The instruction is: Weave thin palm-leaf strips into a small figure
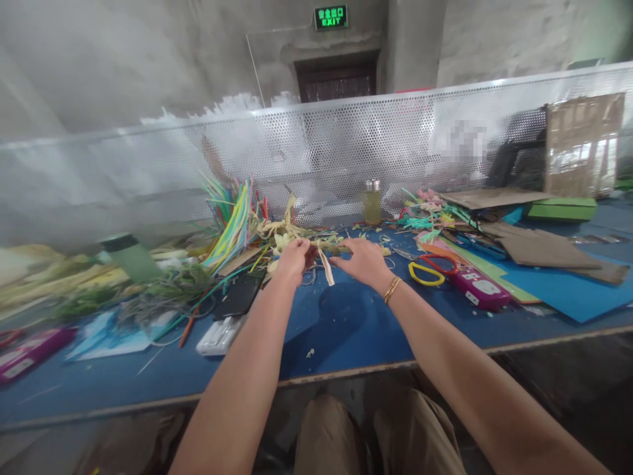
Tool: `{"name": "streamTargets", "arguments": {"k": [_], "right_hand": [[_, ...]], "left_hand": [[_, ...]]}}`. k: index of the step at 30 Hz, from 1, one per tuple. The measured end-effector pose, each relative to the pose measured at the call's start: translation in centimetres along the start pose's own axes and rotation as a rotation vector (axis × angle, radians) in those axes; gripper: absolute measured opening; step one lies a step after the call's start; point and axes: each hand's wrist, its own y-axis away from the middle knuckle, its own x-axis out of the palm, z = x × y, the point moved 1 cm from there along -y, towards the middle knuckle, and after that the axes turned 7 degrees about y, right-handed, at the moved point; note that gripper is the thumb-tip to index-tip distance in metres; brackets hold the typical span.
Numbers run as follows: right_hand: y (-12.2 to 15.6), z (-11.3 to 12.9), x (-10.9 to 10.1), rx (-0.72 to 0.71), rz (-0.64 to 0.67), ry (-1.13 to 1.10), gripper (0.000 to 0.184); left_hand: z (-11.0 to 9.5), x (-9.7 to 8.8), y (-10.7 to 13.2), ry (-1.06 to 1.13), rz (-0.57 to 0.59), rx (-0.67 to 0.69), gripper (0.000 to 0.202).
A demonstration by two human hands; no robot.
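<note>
Left hand (pixel 295 258) and right hand (pixel 364 262) are both pinching a pale dried-leaf strip (pixel 326 267) just over the blue table (pixel 346 330); its end's dangling loose, so it's looking barely half-worked.

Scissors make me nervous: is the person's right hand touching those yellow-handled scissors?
Apart. The head view shows bare blue table between the right hand and the yellow-handled scissors.

so the thin stem (pixel 322 248) sits level at the far middle, lifted up a bit, and a pale cream strip (pixel 327 269) dangles off it, slanting down-right.
</note>
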Motion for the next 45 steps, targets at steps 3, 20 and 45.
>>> {"name": "streamTargets", "arguments": {"k": [3, 20, 45], "right_hand": [[0.1, 0.3, -0.2, -0.033, -0.001, -0.033, 0.038], [-0.5, 0.4, -0.3, 0.061, 0.188, -0.747, 0.027], [-1.5, 1.0, 1.5, 0.379, 0.916, -1.010, 0.010]], "left_hand": [[0.1, 0.3, 0.4, -0.114, 0.053, 0.047, 0.007], [-0.9, 1.0, 1.5, -0.256, 0.418, 0.202, 0.022], [0.0, -2.4, -1.7, -0.228, -0.239, 0.292, 0.023]]}}
